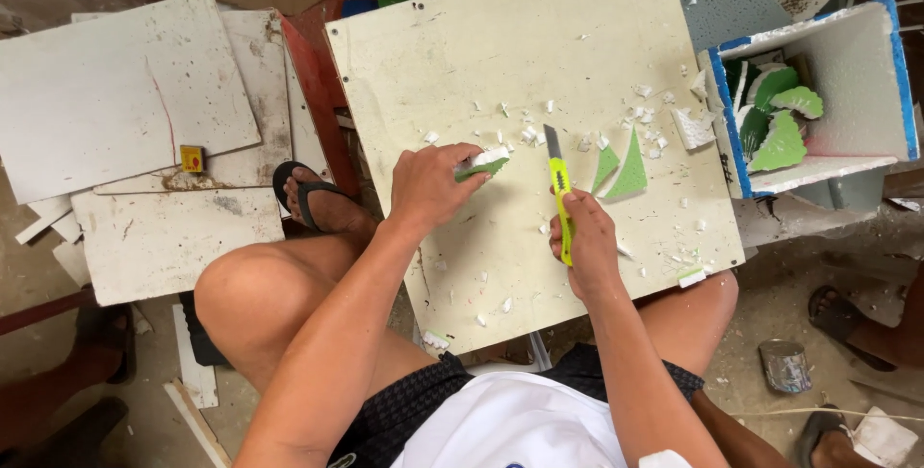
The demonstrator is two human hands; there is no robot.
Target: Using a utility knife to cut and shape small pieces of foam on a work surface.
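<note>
A cream board [539, 64] rests on my lap as a work surface. My left hand [430, 184] grips a small green-and-white foam piece [484, 164] just above the board. My right hand [587, 242] holds a yellow utility knife [559, 189], its blade pointing away from me and close to the foam piece. Two green triangular foam pieces [624, 172] lie on the board to the right of the knife. White foam crumbs [525, 133] are scattered around them.
A white foam box with blue edges [866, 73] at the right holds several green cut pieces [778, 121]. Flat white boards [115, 92] lie on the floor at the left. A metal can [784, 365] and other people's sandalled feet [847, 319] are nearby.
</note>
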